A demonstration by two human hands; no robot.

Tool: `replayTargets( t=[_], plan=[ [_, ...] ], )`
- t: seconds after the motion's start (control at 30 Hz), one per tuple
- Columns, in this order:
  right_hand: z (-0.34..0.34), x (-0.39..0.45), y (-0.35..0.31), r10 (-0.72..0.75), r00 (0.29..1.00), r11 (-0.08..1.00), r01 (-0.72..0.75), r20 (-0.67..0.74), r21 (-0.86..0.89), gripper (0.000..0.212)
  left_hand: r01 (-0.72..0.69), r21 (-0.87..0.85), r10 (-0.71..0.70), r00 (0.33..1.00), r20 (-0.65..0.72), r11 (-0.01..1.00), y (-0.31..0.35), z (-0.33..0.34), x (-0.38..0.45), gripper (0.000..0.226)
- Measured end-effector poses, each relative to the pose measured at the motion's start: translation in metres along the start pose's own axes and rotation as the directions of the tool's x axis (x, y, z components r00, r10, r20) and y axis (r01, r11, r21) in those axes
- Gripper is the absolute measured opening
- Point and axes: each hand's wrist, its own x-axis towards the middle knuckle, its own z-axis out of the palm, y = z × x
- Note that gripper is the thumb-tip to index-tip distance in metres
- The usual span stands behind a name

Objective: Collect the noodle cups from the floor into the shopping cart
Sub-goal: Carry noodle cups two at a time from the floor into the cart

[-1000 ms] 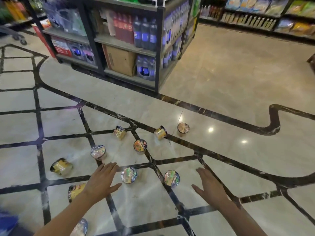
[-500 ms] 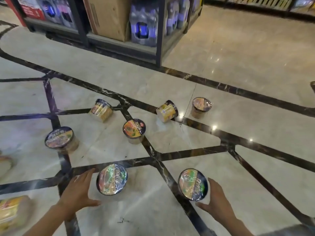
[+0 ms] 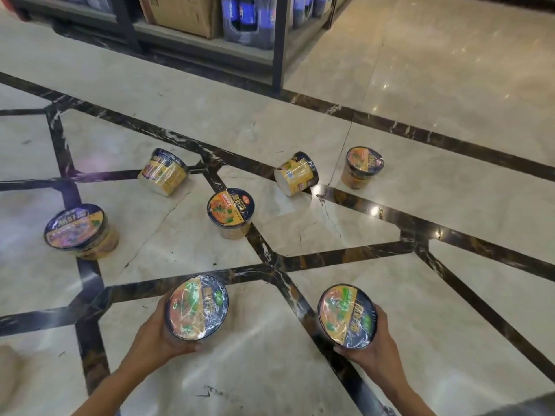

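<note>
The left hand (image 3: 156,337) wraps its fingers round one shiny round noodle cup (image 3: 196,307); the right hand (image 3: 372,352) wraps another (image 3: 347,316). Five wait on the marble floor (image 3: 450,100). Next, the cart, which is out of sight.

Floor (image 3: 450,94): we see cream marble crossed by dark brown veined bands.
Noodle cups (image 3: 230,212): we see yellow sides, black rims, lids printed orange and green.
Cardboard box (image 3: 183,13): we see plain tan.
Bottles (image 3: 243,16): we see dark, with blue labels.
Shelf frame (image 3: 277,43): we see dark grey.
</note>
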Motion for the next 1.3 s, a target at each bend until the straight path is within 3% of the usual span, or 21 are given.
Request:
replayTargets(
  t=[0.2,0.47,0.57,0.63,0.77,0.93,1.07,1.2,1.3],
  plan=[
    [0.010,0.000,-0.003,0.029,0.995,0.985,-0.012,-0.095,0.173,0.103,-0.005,-0.071,0.000,0.998,-0.058,0.997,0.025,0.016,0.001,0.111],
    [0.002,0.011,-0.026,0.012,0.996,0.960,0.014,-0.090,0.281,0.097,0.152,-0.359,-0.170,0.985,-0.020,0.921,0.064,0.023,0.014,0.115],
    [-0.015,0.005,-0.046,0.052,0.998,0.940,-0.034,-0.046,0.339,0.105,0.199,-0.439,-0.221,0.975,0.000,0.876,0.089,0.007,0.000,0.117],
    [-0.037,-0.009,-0.070,0.083,0.996,0.920,-0.070,-0.016,0.385,0.112,0.223,-0.464,-0.239,0.971,0.024,0.857,0.114,-0.014,-0.018,0.117],
    [-0.090,-0.040,-0.134,0.091,0.996,0.870,-0.085,0.011,0.485,0.095,0.232,-0.477,-0.239,0.970,0.048,0.848,0.173,-0.072,-0.052,0.121],
    [-0.166,-0.087,-0.227,0.100,0.994,0.812,-0.110,0.050,0.573,0.114,0.219,-0.503,-0.215,0.974,0.066,0.836,0.266,-0.156,-0.097,0.110],
    [-0.232,-0.131,-0.308,0.075,0.993,0.800,-0.117,0.095,0.589,0.114,0.215,-0.585,-0.230,0.972,0.051,0.782,0.355,-0.225,-0.142,0.094],
    [-0.304,-0.184,-0.389,0.105,0.989,0.770,-0.149,0.107,0.621,0.112,0.247,-0.618,-0.259,0.963,0.071,0.747,0.430,-0.296,-0.193,0.119],
    [-0.360,-0.222,-0.446,0.117,0.984,0.735,-0.179,0.138,0.654,0.112,0.267,-0.620,-0.248,0.961,0.119,0.738,0.485,-0.352,-0.230,0.117]
  ],
)
